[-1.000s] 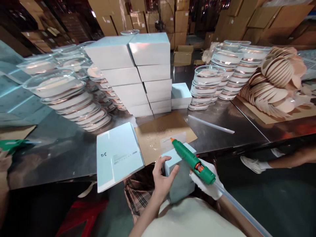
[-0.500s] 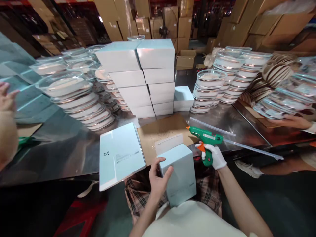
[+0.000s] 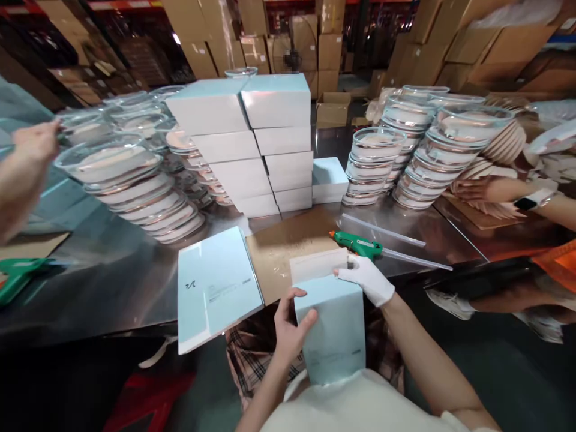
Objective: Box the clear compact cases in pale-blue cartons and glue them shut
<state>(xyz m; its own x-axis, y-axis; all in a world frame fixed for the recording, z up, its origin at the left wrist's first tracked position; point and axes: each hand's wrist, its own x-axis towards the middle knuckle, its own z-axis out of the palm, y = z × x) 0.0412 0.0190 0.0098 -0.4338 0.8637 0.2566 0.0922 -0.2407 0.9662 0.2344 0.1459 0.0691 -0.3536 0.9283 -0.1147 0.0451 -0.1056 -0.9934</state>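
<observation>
- The pale blue rectangular cardboard box (image 3: 335, 330) is held upright against the person's lap at the near edge of the steel table (image 3: 112, 270), with its white top flap (image 3: 317, 266) raised and not yet closed
- The bare left hand (image 3: 290, 327) is wrapped around the left side of the box, thumb on the top edge
- The white-gloved right hand (image 3: 366, 279) is curled loosely over the right top corner of the box, touching the flap
- The green hot-glue gun with an orange nozzle (image 3: 357, 244) is laid on the table just behind the gloved hand, not gripped; a clear glue stick (image 3: 382, 230) lies beyond it
- Judged from this, gluing of the box appears finished for now; pressing the flap shut is left
- A flat pale blue carton sheet (image 3: 216, 287) lies beside a brown cardboard mat (image 3: 279, 246)
- A double stack of closed pale blue boxes (image 3: 252, 144) stands behind, so a batch is taken as done
- Stacks of clear plastic trays (image 3: 130, 180) flank it, where other people's hands (image 3: 33, 144) are seen
</observation>
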